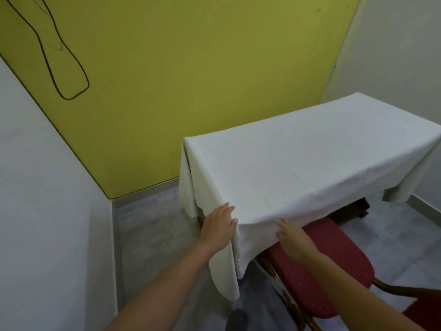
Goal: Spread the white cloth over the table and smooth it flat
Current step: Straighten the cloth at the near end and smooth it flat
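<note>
The white cloth (298, 161) covers the whole table top and hangs down on the left, near and right sides. Its top lies mostly flat with faint creases. My left hand (218, 226) rests open against the near left corner, fingers spread on the hanging fabric. My right hand (292, 237) presses flat, fingers apart, on the near hanging edge, just right of that corner. A long fold of cloth drops from the corner between my forearms. The table itself is hidden except for dark wooden legs (358, 209) under the right side.
A chair with a red dotted seat (334, 266) and wooden frame stands under the near table edge, right below my right arm. A yellow wall (191, 80) stands behind, white walls on the left and right. Grey tiled floor (155, 235) lies left of the table.
</note>
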Tool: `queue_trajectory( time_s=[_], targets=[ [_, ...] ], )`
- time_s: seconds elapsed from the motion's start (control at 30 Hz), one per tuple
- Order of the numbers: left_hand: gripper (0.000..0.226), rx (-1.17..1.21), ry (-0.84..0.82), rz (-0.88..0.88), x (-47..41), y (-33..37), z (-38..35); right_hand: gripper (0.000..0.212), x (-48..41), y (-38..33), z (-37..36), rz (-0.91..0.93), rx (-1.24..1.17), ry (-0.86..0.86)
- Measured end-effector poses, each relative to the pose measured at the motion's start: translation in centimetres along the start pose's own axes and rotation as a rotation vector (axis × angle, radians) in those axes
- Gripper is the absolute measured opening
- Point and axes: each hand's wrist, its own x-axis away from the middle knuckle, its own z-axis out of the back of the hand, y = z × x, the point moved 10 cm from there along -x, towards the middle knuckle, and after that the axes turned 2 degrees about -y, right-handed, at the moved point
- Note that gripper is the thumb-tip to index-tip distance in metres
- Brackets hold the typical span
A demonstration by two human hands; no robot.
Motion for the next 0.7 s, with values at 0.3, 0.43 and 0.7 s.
queue_trajectory(
  time_s=[0.3,0.43,0.7],
  targets=[
    [0.058,-0.298,-0.152,0.104,-5.8,-1.4,-2.7,0.054,-7.6,-4.4,1.3,0.152,0.265,0.066],
    [0.06,-0.347,-0.117,0.132,-9.7,-1.1,-3.1,0.057,-12.1,-4.3,1.3,0.195,0.315,-0.004],
    [0.062,-0.305,-0.133,0.174,-16.4,-1.5,-4.4,0.059,-17.9,4.4,5.9,0.098,0.275,0.104]
  ],
)
